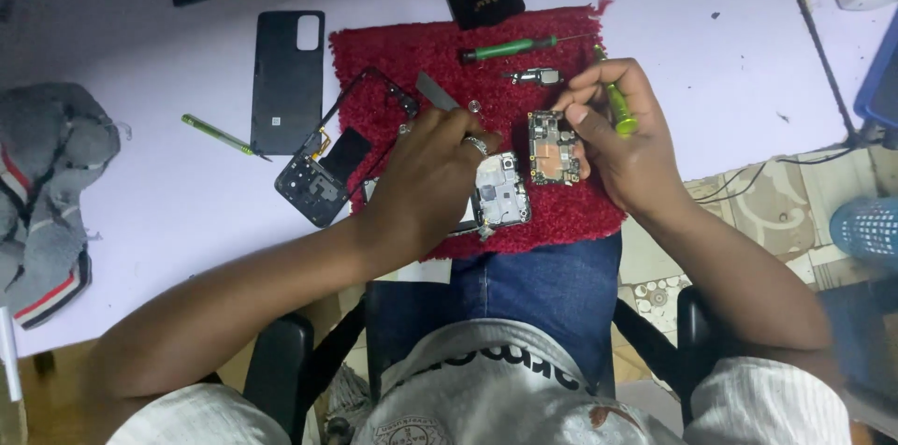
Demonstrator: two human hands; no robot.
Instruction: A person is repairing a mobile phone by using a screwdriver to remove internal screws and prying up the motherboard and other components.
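Red fuzzy mat covers the desk edge nearest the person. On it the left hand, fingers curled together, hides whatever it pinches. Beside it lie a grey phone frame piece and a circuit board. The right hand clamps a green screwdriver, its tip hidden. Farther off lies a black back cover.

White table, red mat, black back cover, grey cloth
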